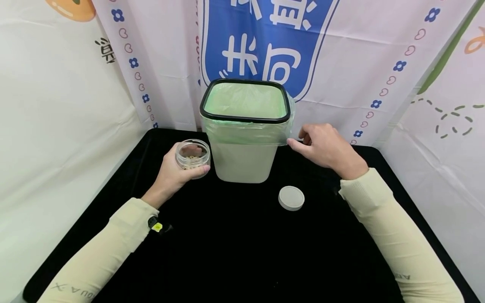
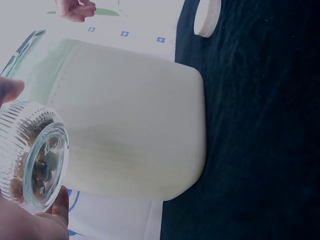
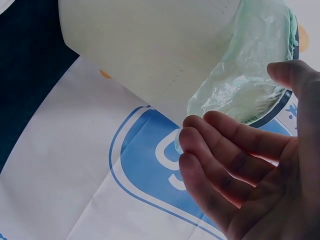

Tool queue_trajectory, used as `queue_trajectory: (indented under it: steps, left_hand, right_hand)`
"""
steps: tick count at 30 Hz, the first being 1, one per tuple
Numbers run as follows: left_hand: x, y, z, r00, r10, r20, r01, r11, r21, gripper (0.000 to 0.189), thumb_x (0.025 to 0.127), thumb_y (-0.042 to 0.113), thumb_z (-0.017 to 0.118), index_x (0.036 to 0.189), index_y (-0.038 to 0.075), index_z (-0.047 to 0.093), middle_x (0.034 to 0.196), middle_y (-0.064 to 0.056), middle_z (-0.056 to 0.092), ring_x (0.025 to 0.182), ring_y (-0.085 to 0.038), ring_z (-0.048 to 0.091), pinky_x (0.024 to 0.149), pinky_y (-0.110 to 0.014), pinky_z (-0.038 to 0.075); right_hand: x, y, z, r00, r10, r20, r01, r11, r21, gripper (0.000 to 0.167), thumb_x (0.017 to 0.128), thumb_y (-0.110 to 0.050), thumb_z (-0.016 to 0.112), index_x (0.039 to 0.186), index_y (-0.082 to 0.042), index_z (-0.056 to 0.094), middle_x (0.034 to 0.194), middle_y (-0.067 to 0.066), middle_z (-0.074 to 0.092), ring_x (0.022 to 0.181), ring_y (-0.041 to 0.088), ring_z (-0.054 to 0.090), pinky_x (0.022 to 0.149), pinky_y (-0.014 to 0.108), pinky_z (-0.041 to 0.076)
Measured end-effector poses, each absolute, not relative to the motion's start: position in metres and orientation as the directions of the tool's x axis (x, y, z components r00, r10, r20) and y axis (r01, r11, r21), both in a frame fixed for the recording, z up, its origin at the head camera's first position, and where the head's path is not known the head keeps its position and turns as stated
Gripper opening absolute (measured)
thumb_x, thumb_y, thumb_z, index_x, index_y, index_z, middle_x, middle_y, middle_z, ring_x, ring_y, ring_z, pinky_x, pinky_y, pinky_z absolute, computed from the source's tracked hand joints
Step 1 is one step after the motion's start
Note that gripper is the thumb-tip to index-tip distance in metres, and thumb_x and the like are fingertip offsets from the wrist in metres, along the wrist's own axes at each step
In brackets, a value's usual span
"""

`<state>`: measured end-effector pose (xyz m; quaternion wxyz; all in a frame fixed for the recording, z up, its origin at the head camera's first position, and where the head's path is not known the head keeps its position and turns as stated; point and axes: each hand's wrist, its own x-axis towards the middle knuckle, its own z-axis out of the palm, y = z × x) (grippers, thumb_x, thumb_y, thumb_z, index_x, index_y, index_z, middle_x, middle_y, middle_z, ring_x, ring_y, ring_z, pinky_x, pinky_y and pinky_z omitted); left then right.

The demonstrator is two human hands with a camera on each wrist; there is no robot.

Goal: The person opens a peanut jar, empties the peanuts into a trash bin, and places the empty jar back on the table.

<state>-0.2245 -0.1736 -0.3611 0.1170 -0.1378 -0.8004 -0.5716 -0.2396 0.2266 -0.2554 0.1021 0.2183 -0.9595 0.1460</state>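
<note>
My left hand grips an open clear jar just left of a pale trash can. Small brownish pieces lie in the bottom of the jar, seen through its base in the left wrist view. A translucent green bag lines the can and folds down outside its black rim. Beside the can's right side is my right hand, with nothing in its grasp. Its fingers are loosely bent near the bag's hanging edge, thumb apart from them in the right wrist view.
A round white lid lies on the black cloth, in front and to the right of the can. Behind the can hangs a white curtain with a blue printed sign, and white cloth walls stand on both sides.
</note>
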Motion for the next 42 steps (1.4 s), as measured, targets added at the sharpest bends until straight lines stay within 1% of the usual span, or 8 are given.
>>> queue_trajectory:
  steps: [4, 10, 15, 18, 24, 31, 36, 42]
  left_hand:
    - [-0.225, -0.177, -0.355, -0.929, 0.076, 0.361, 0.366, 0.314, 0.876, 0.064, 0.083, 0.015, 0.091, 0.135, 0.003, 0.057, 0.131, -0.019, 0.069, 0.107, -0.006, 0.067, 0.091, -0.011, 0.052]
    - [-0.223, -0.185, -0.344, -0.94, 0.062, 0.334, 0.336, 0.312, 0.889, 0.064, 0.085, 0.017, 0.09, 0.137, 0.006, 0.055, 0.13, -0.011, 0.068, 0.109, -0.006, 0.066, 0.09, -0.011, 0.053]
    - [-0.223, -0.192, -0.336, -0.939, 0.043, 0.342, 0.337, 0.332, 0.881, 0.064, 0.085, 0.017, 0.09, 0.138, 0.006, 0.055, 0.129, -0.008, 0.069, 0.111, -0.005, 0.065, 0.09, -0.01, 0.052]
    - [-0.225, -0.195, -0.331, -0.939, 0.028, 0.344, 0.332, 0.339, 0.88, 0.062, 0.086, 0.019, 0.09, 0.137, 0.008, 0.056, 0.128, -0.006, 0.069, 0.112, -0.005, 0.064, 0.09, -0.01, 0.051]
    - [-0.229, -0.195, -0.322, -0.931, 0.006, 0.364, 0.345, 0.342, 0.874, 0.06, 0.085, 0.021, 0.09, 0.135, 0.011, 0.058, 0.127, -0.007, 0.07, 0.11, -0.007, 0.065, 0.089, -0.012, 0.052]
    - [-0.234, -0.198, -0.313, -0.919, -0.009, 0.395, 0.364, 0.367, 0.856, 0.062, 0.084, 0.021, 0.091, 0.135, 0.012, 0.058, 0.122, 0.001, 0.07, 0.109, -0.006, 0.064, 0.089, -0.012, 0.05]
    - [-0.237, -0.201, -0.306, -0.914, -0.024, 0.405, 0.366, 0.381, 0.849, 0.064, 0.083, 0.023, 0.092, 0.135, 0.012, 0.058, 0.122, 0.002, 0.07, 0.109, -0.005, 0.063, 0.088, -0.012, 0.05]
    - [-0.242, -0.2, -0.298, -0.905, -0.035, 0.425, 0.383, 0.371, 0.846, 0.064, 0.081, 0.023, 0.094, 0.134, 0.013, 0.058, 0.12, 0.005, 0.07, 0.108, -0.006, 0.063, 0.088, -0.012, 0.05]
  right_hand:
    - [-0.24, 0.226, -0.252, -0.883, -0.384, 0.268, -0.447, 0.864, -0.233, 0.043, 0.103, -0.045, 0.063, 0.097, -0.003, 0.071, 0.095, 0.014, 0.075, 0.086, 0.03, 0.07, 0.084, 0.051, 0.058]
    - [-0.242, 0.224, -0.245, -0.883, -0.375, 0.284, -0.44, 0.87, -0.222, 0.046, 0.104, -0.046, 0.06, 0.098, -0.002, 0.072, 0.095, 0.016, 0.076, 0.088, 0.033, 0.072, 0.085, 0.053, 0.058]
    - [-0.242, 0.223, -0.24, -0.888, -0.359, 0.287, -0.428, 0.874, -0.23, 0.048, 0.105, -0.046, 0.059, 0.1, 0.0, 0.072, 0.098, 0.018, 0.076, 0.093, 0.034, 0.072, 0.089, 0.053, 0.058]
    - [-0.243, 0.223, -0.237, -0.89, -0.349, 0.294, -0.422, 0.874, -0.24, 0.048, 0.105, -0.046, 0.058, 0.1, 0.0, 0.072, 0.098, 0.018, 0.076, 0.093, 0.034, 0.072, 0.089, 0.053, 0.057]
    - [-0.245, 0.221, -0.23, -0.895, -0.324, 0.306, -0.405, 0.878, -0.254, 0.052, 0.106, -0.05, 0.055, 0.1, -0.001, 0.074, 0.098, 0.019, 0.077, 0.093, 0.034, 0.072, 0.089, 0.053, 0.057]
    - [-0.246, 0.218, -0.222, -0.891, -0.319, 0.322, -0.403, 0.884, -0.239, 0.052, 0.106, -0.05, 0.055, 0.1, -0.003, 0.075, 0.099, 0.017, 0.077, 0.094, 0.033, 0.071, 0.088, 0.052, 0.057]
    - [-0.248, 0.214, -0.216, -0.902, -0.313, 0.297, -0.39, 0.886, -0.251, 0.055, 0.106, -0.052, 0.052, 0.103, -0.003, 0.075, 0.103, 0.017, 0.076, 0.095, 0.032, 0.07, 0.089, 0.052, 0.057]
    - [-0.252, 0.21, -0.212, -0.909, -0.298, 0.291, -0.377, 0.887, -0.269, 0.053, 0.105, -0.051, 0.053, 0.1, -0.004, 0.076, 0.096, 0.015, 0.076, 0.088, 0.03, 0.069, 0.082, 0.047, 0.056]
